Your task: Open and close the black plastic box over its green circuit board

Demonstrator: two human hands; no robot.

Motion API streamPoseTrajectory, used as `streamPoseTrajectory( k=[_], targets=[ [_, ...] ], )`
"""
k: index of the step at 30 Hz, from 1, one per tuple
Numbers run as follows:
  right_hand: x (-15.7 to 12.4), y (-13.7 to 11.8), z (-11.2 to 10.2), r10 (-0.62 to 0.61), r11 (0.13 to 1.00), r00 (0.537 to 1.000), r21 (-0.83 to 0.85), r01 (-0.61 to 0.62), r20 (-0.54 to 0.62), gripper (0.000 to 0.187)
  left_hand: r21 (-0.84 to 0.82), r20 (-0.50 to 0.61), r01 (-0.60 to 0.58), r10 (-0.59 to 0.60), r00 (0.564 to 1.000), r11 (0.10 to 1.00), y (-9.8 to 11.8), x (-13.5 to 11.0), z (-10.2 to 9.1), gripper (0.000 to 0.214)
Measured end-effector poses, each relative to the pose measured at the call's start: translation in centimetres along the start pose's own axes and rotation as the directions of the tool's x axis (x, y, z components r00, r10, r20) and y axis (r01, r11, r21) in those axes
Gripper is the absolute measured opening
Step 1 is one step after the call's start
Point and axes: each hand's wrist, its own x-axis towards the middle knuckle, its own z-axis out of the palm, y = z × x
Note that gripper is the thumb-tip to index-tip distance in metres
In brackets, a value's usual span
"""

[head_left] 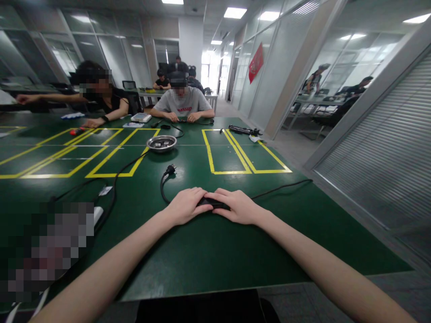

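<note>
Both hands grip a black power adapter (215,204) lying low over the green table near its front. My left hand (186,205) is closed around its left end, and my right hand (237,206) around its right end, with the fingertips almost meeting on top. Much of the adapter is hidden under the fingers. From its left side a short black cord curves up to a mains plug (170,170) resting on the table. On the right, a thin black cable (283,189) runs out to the table's right edge.
A metal bowl (161,143) with small metal parts stands beyond the plug. Yellow tape (232,172) marks rectangles on the table. A black tripod-like object (244,130) lies far right. A blurred-out item (57,246) and black cables are at left. Co-workers (183,103) sit across.
</note>
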Motion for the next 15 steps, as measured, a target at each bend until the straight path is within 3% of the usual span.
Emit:
streamPoseTrajectory(
  k=[2,4,6,8,10,11,13,15],
  targets=[
    [0.3,1.1,0.2,0.114,0.993,0.988,-0.012,-0.116,-0.103,0.049,0.006,-0.136,0.017,-0.016,0.991,1.000,-0.1,-0.1,0.0,0.051],
    [0.6,3.2,0.0,0.263,0.965,0.924,0.079,-0.251,-0.279,0.046,-0.002,-0.213,0.009,-0.009,0.977,1.000,0.1,-0.2,0.1,0.059],
    [0.8,5.8,-0.8,0.426,0.905,0.788,0.223,-0.363,-0.444,0.044,-0.033,-0.184,-0.050,0.044,0.982,0.998,0.3,-0.3,0.2,0.058],
    [0.6,8.1,-2.0,0.572,0.818,0.593,0.341,-0.464,-0.566,0.049,-0.064,-0.108,-0.123,0.116,0.987,0.990,0.5,-0.4,0.3,0.051],
    [0.0,9.6,-3.3,0.628,0.754,0.418,0.380,-0.535,-0.657,0.056,-0.077,-0.045,-0.159,0.155,0.987,0.984,0.7,-0.4,0.6,0.043],
    [-0.4,10.0,-3.8,0.630,0.733,0.362,0.371,-0.570,-0.687,0.058,-0.079,-0.026,-0.159,0.158,0.987,0.984,0.7,-0.4,0.7,0.041],
    [-1.3,10.4,-4.6,0.637,0.675,0.309,0.317,-0.666,-0.707,0.059,-0.079,-0.007,-0.143,0.143,0.990,0.987,0.7,-0.3,0.8,0.037],
    [-2.1,10.7,-4.9,0.694,0.565,0.296,0.242,-0.789,-0.657,0.057,-0.079,-0.007,-0.131,0.131,0.991,0.988,0.7,-0.3,0.8,0.036]
  ],
)
